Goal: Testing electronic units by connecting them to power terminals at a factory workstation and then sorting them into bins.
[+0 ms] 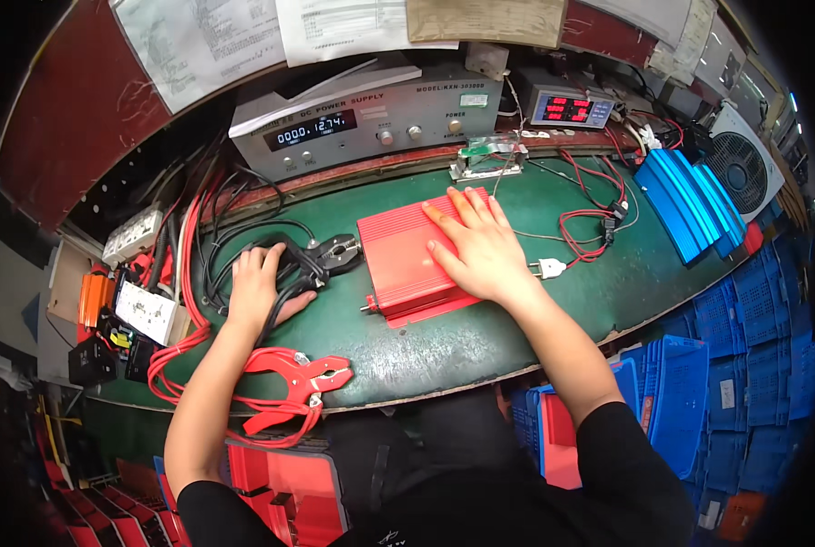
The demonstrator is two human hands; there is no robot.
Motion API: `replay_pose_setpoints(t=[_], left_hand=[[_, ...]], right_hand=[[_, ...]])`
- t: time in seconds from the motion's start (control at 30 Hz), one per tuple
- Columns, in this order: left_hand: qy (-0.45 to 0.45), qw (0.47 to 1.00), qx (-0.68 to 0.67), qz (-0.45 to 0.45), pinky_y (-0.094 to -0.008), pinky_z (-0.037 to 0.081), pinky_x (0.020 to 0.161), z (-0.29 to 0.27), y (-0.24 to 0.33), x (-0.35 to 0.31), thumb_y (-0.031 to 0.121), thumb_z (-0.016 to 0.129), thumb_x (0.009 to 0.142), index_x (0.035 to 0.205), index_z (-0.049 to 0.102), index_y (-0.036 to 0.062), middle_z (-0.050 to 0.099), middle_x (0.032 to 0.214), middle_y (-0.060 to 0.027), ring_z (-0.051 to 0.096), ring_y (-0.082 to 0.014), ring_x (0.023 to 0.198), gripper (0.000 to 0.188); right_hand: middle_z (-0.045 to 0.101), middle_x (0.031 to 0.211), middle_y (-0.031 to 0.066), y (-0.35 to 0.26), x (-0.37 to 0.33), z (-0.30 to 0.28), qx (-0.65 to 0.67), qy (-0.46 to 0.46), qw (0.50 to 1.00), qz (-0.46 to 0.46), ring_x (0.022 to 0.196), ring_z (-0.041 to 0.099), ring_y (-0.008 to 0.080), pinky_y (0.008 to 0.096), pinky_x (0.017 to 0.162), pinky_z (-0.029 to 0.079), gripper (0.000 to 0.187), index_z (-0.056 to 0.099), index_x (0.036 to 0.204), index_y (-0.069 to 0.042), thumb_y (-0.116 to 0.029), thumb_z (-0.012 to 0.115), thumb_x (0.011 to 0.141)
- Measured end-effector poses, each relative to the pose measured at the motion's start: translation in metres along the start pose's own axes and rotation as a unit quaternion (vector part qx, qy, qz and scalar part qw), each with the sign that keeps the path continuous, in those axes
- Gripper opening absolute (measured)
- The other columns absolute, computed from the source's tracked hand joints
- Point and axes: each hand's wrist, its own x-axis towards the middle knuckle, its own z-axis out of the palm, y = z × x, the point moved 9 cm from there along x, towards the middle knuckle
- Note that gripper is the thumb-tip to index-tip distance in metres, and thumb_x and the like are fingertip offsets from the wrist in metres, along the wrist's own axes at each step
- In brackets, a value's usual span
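A red ribbed metal box (398, 264) lies on the green bench in front of me. My right hand (480, 246) lies flat on its top, fingers spread. To the left, my left hand (257, 290) is closed round the handle end of a black cable clamp (336, 253). The clamp's jaws are at the box's upper left end; contact with the terminal there is too small to make out. A metal post sticks out at the box's lower left corner. Near the bench's front edge rests a red clamp (321, 376) on red cables, touched by neither hand.
A grey power supply (407, 114) stands behind the box, with a small red-digit meter (567, 109) to its right. A white plug (550, 268) lies beside my right wrist. Blue finned cases (685, 210) and a fan (744, 164) are at right. Blue crates (681, 383) stand below.
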Motion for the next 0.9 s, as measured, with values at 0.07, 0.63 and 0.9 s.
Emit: replay_pose_setpoints(t=[0.07, 0.63, 0.9], left_hand=[[0.006, 1.000, 0.018, 0.002, -0.0481, 0.041, 0.101, -0.002, 0.001, -0.002, 0.048, 0.087, 0.066, 0.134, 0.055, 0.0037, 0.056, 0.115, -0.0173, 0.052, -0.0379, 0.112, 0.087], [-0.059, 0.997, -0.013, -0.039, -0.0471, 0.041, 0.111, -0.052, -0.014, -0.023, 0.036, 0.083, 0.081, 0.134, 0.060, 0.0014, 0.056, 0.135, -0.0227, 0.052, -0.0418, 0.128, 0.068], [-0.118, 0.992, 0.015, -0.050, -0.0602, 0.025, 0.120, -0.050, 0.061, -0.161, 0.047, 0.084, 0.065, 0.155, 0.040, 0.0096, 0.040, 0.149, -0.0247, 0.036, -0.0452, 0.142, 0.107]], right_hand=[[0.040, 0.159, 0.0225, -0.001, -0.001, 0.000, 0.007, 0.009, 1.000, -0.004, 0.150, 0.033, 0.0426, 0.0553, 0.125, 0.019, 0.058, 0.049, 0.153, -0.018, -0.047, 0.048, 0.102], [0.039, 0.159, 0.0231, 0.001, -0.002, -0.001, 0.017, 0.013, 1.000, -0.006, 0.150, 0.033, 0.0422, 0.0551, 0.126, 0.019, 0.058, 0.050, 0.152, -0.020, -0.048, 0.048, 0.102], [0.042, 0.157, 0.0218, 0.004, -0.006, 0.003, 0.007, 0.050, 0.999, 0.007, 0.148, 0.036, 0.0412, 0.0546, 0.125, 0.022, 0.056, 0.054, 0.148, -0.018, -0.046, 0.051, 0.100]])
